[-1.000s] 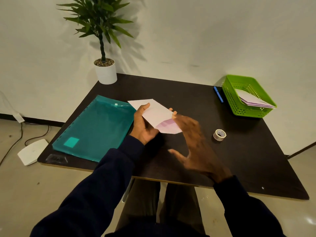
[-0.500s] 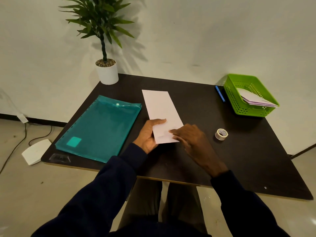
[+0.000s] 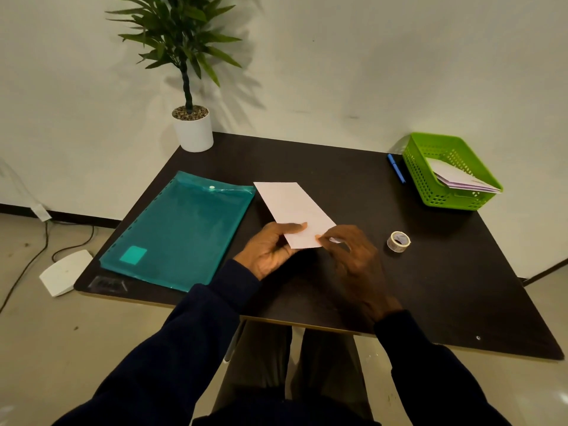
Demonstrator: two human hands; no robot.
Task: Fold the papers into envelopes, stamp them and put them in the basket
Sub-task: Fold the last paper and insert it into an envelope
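Paper (image 3: 293, 210) lies mid-table, folded into a long strip, just right of the folder (image 3: 181, 229), likely the sheet supply. Left hand (image 3: 270, 250) clamps its near-left corner, thumb on top, seemingly to steady it; right hand (image 3: 350, 250) pinches the near-right corner, probably to start the next fold. Tape (image 3: 398, 241) waits near the right hand; the basket (image 3: 418, 167), far right, holds finished envelopes (image 3: 461, 179).

We have one view only, from a camera worn on the head, looking forward and steeply down across the dark desk (image 3: 430, 272) toward the wall (image 3: 338, 56). It sits close above both hands, and our own sleeves and lap fill the bottom edge.
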